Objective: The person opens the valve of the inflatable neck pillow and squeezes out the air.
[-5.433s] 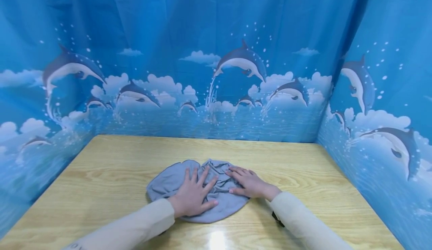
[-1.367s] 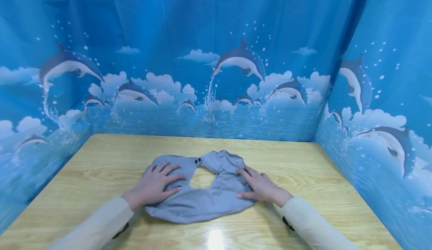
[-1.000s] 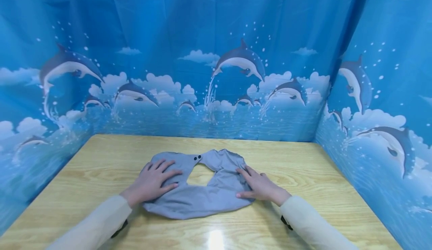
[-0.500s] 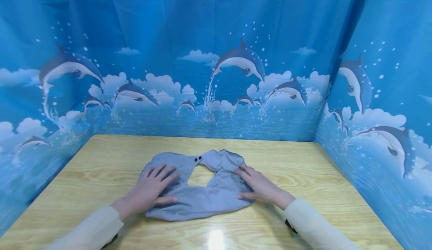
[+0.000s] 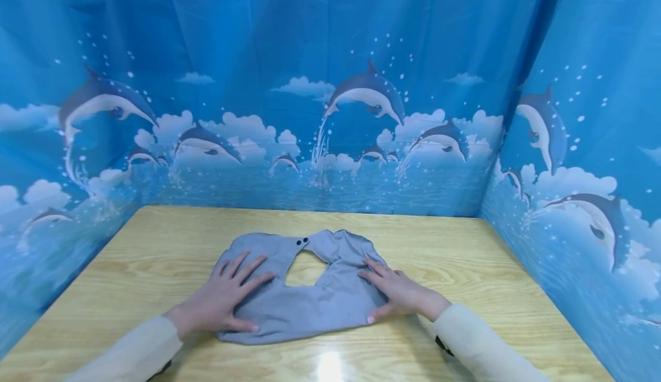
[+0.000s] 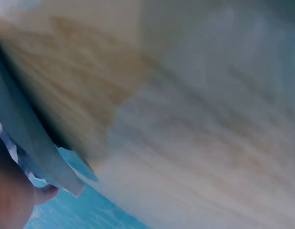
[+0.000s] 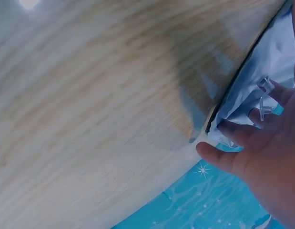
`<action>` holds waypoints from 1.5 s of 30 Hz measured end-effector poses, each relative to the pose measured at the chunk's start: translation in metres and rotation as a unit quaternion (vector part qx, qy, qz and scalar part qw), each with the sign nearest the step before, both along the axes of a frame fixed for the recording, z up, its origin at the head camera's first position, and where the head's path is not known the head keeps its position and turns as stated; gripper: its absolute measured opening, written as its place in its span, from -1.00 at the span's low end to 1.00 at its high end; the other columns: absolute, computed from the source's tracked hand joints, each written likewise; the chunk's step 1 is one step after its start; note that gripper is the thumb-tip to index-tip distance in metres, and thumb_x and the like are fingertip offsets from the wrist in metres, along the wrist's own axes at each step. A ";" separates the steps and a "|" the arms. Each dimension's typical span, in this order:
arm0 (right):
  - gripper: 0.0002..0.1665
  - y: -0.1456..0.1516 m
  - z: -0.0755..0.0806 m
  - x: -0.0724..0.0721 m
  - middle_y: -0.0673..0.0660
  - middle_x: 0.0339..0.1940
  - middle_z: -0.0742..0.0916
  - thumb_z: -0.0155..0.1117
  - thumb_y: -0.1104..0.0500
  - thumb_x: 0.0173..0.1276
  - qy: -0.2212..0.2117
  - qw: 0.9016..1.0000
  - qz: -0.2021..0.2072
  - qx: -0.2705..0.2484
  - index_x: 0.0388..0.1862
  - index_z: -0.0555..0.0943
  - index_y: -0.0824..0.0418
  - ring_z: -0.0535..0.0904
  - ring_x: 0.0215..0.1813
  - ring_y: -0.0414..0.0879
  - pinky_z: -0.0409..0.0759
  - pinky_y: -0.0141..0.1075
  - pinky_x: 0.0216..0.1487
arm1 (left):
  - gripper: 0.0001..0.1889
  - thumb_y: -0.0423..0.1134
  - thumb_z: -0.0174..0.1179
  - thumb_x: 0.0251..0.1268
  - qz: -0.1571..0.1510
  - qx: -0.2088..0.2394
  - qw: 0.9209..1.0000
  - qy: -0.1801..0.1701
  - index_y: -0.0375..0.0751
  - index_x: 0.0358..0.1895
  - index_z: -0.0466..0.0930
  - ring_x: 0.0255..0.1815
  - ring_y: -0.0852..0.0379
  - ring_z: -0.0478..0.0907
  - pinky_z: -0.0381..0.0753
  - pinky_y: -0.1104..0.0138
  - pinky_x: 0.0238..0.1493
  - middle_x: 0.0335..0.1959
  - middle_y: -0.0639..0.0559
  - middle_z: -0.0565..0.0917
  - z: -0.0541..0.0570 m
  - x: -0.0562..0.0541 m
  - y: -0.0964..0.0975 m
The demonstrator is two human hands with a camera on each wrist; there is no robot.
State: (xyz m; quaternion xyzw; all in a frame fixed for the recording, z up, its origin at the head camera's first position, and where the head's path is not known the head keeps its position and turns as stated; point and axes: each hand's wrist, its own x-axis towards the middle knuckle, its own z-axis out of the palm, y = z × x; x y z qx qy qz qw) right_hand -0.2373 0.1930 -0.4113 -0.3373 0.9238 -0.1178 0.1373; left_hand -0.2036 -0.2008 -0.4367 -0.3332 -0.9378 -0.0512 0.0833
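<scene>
A grey cloth bib (image 5: 299,307) lies spread on the wooden table, slightly wrinkled. It has a neck opening and two small black snaps (image 5: 302,241) at the top of that opening. On its left side rests my left hand (image 5: 222,299), fingers spread and thumb apart near the lower edge. My right hand (image 5: 403,293) lies over the right edge, fingertips on the cloth and thumb at the lower right corner. In the right wrist view, small clear plastic pieces (image 7: 266,84) show beside the fingers. Part of the bib is hidden under both hands.
The wood-grain table (image 5: 181,233) reaches back to a blue curtain (image 5: 310,187) printed with dolphins, which also stands along the left and right sides. A bright light reflection lies on the table's front.
The bib was bunched with its opening closed up; now it is spread wider and the opening shows. My left hand has moved left, and lately both thumbs have shifted toward the near edge.
</scene>
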 end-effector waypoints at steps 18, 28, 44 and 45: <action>-0.01 -0.001 -0.001 0.004 0.20 0.48 0.10 0.20 -0.36 0.05 0.029 0.999 -0.015 0.008 0.38 0.21 0.08 0.11 0.42 0.24 0.09 0.38 0.17 | 0.05 0.55 -0.01 -0.18 0.024 0.042 0.994 -0.100 0.17 0.44 -0.06 0.45 -0.31 -0.23 0.02 -0.28 0.22 0.50 -0.06 -0.18 0.004 0.005 -0.017; 0.10 -0.002 -0.004 0.005 0.21 0.47 0.11 0.25 -0.42 -0.07 0.055 0.998 -0.020 0.022 0.39 0.20 0.07 0.20 0.38 0.24 0.11 0.38 0.17 | 0.17 0.61 0.02 -0.37 0.051 0.041 0.992 -0.112 0.21 0.45 -0.13 0.39 -0.46 -0.16 0.03 -0.39 0.11 0.50 -0.05 -0.24 0.006 0.011 -0.016; 0.04 -0.003 -0.002 0.008 0.26 0.44 0.17 0.28 -0.38 -0.04 0.075 0.997 -0.005 0.011 0.35 0.25 0.09 0.19 0.38 0.25 0.20 0.34 0.12 | 0.16 0.62 0.00 -0.38 0.050 0.038 0.995 -0.083 0.22 0.44 -0.07 0.34 -0.52 -0.09 0.03 -0.41 0.10 0.49 -0.11 -0.17 0.006 0.008 -0.016; 0.03 -0.003 -0.001 0.008 0.28 0.43 0.19 0.28 -0.37 -0.04 0.078 0.997 -0.005 0.004 0.34 0.26 0.09 0.19 0.37 0.27 0.21 0.33 0.12 | 0.14 0.63 -0.01 -0.37 0.051 0.035 0.995 -0.079 0.21 0.43 -0.05 0.35 -0.50 -0.09 0.04 -0.40 0.11 0.48 -0.11 -0.15 0.007 0.008 -0.015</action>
